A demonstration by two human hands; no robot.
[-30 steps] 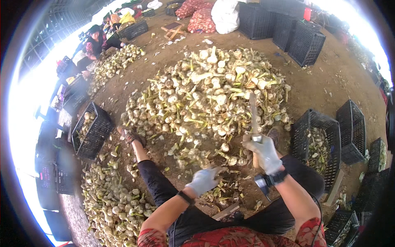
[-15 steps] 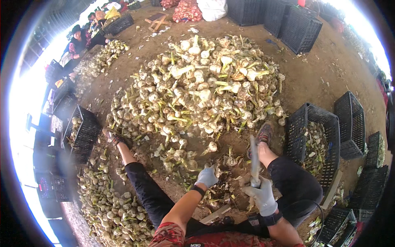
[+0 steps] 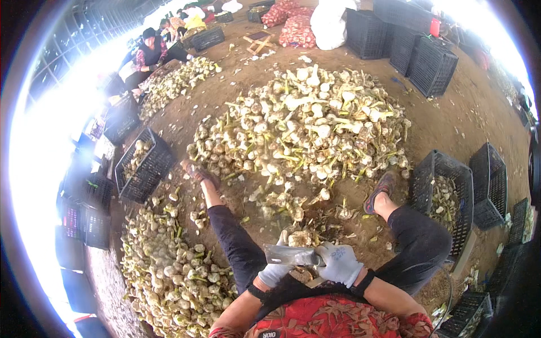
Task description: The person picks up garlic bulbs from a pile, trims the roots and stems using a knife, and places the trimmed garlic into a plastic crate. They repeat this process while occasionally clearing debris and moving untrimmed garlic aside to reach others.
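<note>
A cleaver with a wide metal blade (image 3: 290,255) is in my right hand (image 3: 339,263), whose fingers are wrapped round its handle. The blade points left and crosses in front of my gloved left hand (image 3: 275,272), hiding part of its fingers. My left hand is closed on a garlic bulb (image 3: 302,238) with dirty roots, just beyond the blade. Both hands wear pale gloves and are close together between my knees. Ahead of my feet lies a large heap of garlic bulbs (image 3: 315,121) with cut green stems.
A second garlic pile (image 3: 169,276) lies by my left leg. Black crates holding garlic (image 3: 147,169) and trimmings (image 3: 414,188) stand on either side. Far left, a person (image 3: 151,53) sits by another heap. Red net sacks (image 3: 297,32) and stacked crates (image 3: 433,66) stand at the back.
My right hand has brought the cleaver down from upright to lying across, beside my left hand. My left hand has drawn nearer with a garlic bulb. The view has shifted.
</note>
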